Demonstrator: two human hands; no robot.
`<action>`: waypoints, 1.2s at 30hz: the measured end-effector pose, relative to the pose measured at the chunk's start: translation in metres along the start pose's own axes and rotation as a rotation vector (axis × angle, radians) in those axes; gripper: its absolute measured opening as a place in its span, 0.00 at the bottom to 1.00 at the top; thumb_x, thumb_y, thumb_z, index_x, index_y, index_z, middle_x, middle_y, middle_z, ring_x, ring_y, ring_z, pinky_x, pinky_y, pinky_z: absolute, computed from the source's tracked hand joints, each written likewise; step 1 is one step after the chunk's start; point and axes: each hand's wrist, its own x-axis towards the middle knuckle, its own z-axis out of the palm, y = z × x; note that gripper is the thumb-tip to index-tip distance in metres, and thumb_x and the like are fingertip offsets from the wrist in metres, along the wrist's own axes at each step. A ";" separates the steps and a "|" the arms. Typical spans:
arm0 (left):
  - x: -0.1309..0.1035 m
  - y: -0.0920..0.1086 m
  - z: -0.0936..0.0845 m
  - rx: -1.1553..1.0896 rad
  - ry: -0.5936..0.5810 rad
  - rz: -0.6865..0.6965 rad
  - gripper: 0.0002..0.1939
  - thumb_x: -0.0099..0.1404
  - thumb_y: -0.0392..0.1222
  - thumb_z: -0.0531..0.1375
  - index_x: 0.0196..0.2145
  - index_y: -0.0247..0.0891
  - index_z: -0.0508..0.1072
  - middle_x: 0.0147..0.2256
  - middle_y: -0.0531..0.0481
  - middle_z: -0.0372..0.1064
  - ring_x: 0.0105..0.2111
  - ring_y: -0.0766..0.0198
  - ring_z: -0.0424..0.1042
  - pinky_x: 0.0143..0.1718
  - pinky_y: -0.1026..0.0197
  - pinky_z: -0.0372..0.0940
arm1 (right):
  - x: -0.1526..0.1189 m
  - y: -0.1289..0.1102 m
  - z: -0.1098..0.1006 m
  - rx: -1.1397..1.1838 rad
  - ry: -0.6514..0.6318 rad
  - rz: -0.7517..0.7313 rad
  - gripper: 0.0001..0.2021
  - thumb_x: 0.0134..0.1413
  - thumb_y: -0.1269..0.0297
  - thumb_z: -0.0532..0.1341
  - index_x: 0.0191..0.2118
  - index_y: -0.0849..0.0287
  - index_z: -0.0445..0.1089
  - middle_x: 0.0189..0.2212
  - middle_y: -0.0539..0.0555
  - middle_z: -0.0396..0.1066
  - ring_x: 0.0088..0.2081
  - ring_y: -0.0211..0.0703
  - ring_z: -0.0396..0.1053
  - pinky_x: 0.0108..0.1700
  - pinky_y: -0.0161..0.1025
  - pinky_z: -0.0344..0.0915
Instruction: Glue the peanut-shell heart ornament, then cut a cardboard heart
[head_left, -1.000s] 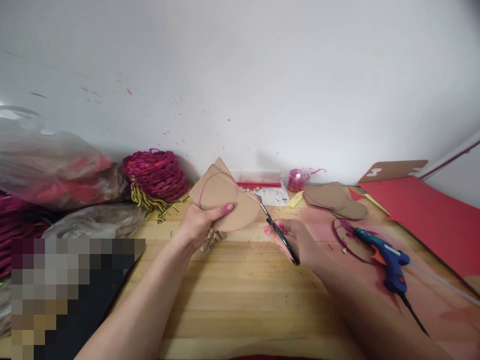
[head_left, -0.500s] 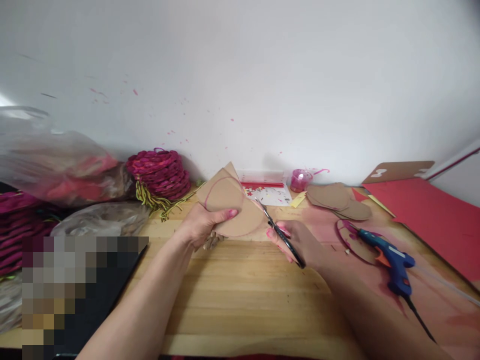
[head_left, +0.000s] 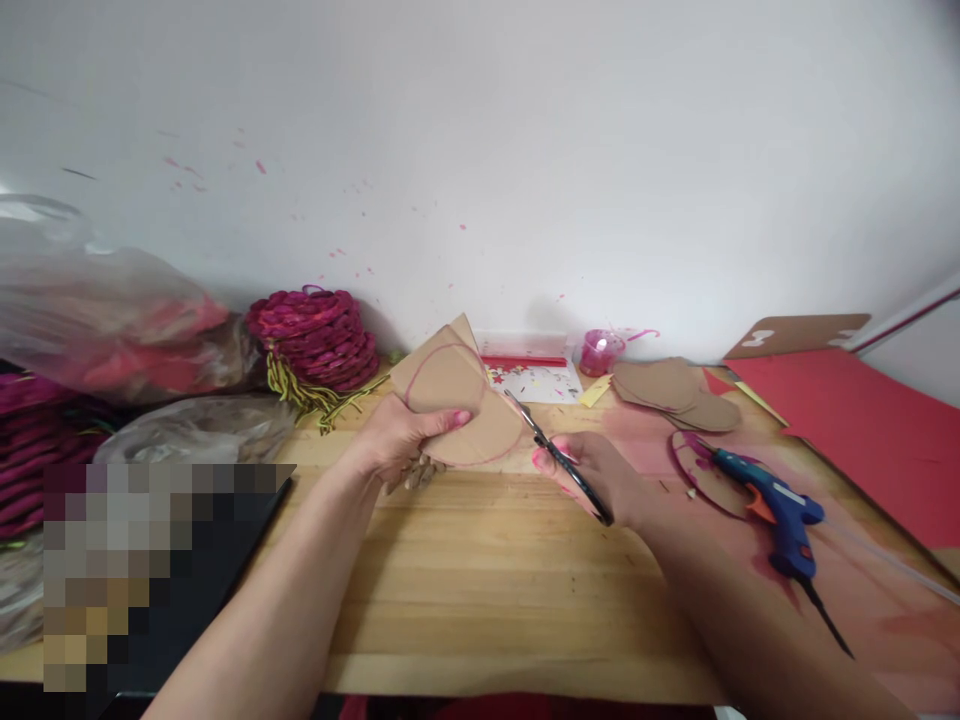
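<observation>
My left hand (head_left: 390, 445) grips the cardboard (head_left: 457, 405) above the counter (head_left: 480, 580), thumb on its face. My right hand (head_left: 600, 480) is closed on the scissors (head_left: 559, 458), blades at the cardboard's right edge. A glue gun (head_left: 776, 505) lies farther right.

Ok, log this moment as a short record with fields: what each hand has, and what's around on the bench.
left hand: grips brown cardboard piece marked with a pink line
right hand: holds scissors, blades at the cardboard's right edge
surface: wooden bench
right side: blue glue gun, stack of cardboard cutouts, red sheet
left side: pile of magenta woven pieces, plastic bags
</observation>
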 end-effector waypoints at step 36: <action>0.007 -0.005 -0.002 -0.027 0.013 0.027 0.29 0.41 0.39 0.79 0.43 0.32 0.80 0.41 0.38 0.81 0.35 0.55 0.80 0.37 0.60 0.77 | -0.002 0.001 0.005 0.047 -0.108 0.063 0.26 0.58 0.42 0.61 0.23 0.56 0.55 0.15 0.43 0.52 0.17 0.31 0.49 0.22 0.35 0.39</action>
